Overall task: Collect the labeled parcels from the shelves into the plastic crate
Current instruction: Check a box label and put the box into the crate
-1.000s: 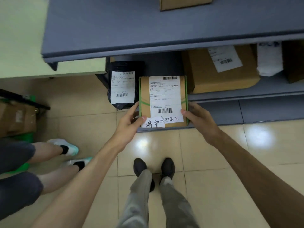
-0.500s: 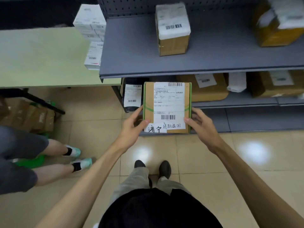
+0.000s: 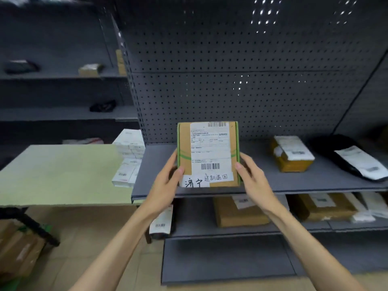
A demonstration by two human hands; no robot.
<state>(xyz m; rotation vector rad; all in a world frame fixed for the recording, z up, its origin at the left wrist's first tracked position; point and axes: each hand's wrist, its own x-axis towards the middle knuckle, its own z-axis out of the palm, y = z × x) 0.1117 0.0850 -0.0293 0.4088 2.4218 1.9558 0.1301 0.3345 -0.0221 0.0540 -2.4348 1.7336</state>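
My left hand (image 3: 165,181) and right hand (image 3: 252,179) are apart, each clamped on one side of a flat brown cardboard box (image 3: 207,154) with green tape along its edges and a white shipping label on its face. The left thumb lies on the face near the box's 7 o'clock corner, beside a handwritten white strip. The right thumb presses the edge at 4 o'clock. I hold the box upright, label toward me, straight ahead at 12 o'clock, in front of a grey metal shelf (image 3: 262,183). I cannot tell whether its bottom edge touches the board.

On the lower shelf (image 3: 193,219) under the box, a black bag with a white barcode label (image 3: 161,222) sits at 7 o'clock and a flat brown cardboard parcel (image 3: 237,217) at 5 o'clock.

At 9 o'clock a pale green table (image 3: 58,173) meets the shelf's end, with a stack of white cartons (image 3: 129,156) at the join. At 3 o'clock on the grey metal shelf lie a small parcel wrapped in yellow tape (image 3: 291,158) and, further right, a black plastic mailer (image 3: 352,158) with a white label. Behind all of it rises a grey perforated back panel (image 3: 231,80).
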